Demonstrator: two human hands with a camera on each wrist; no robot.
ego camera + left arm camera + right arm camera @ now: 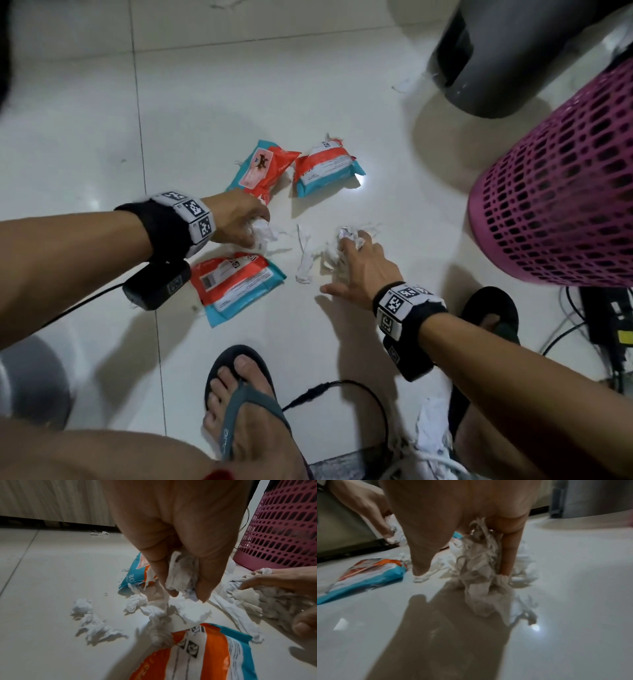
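Observation:
Crumpled white tissue lies scattered on the pale tiled floor [85, 137] among three orange-and-teal packets: two at the back [262, 168] [327, 169], one nearer me [236, 284]. My left hand [258, 228] grips a tissue wad [263, 230]; in the left wrist view the left hand [183, 588] pinches that wad [180, 577] between thumb and fingers above more scraps [96, 623]. My right hand [349, 246] clutches another tissue bundle [347, 234] with its thumb spread out. In the right wrist view this bundle [477, 568] hangs from the curled fingers [506, 561] down to the floor. A loose tissue strip [305, 260] lies between the hands.
A pink perforated basket [561, 192] stands at the right, with a dark grey bin [496, 58] behind it. My feet in flip-flops [246, 404] are at the bottom, beside a black cable [342, 387]. More cables and a power block [609, 318] lie at the far right.

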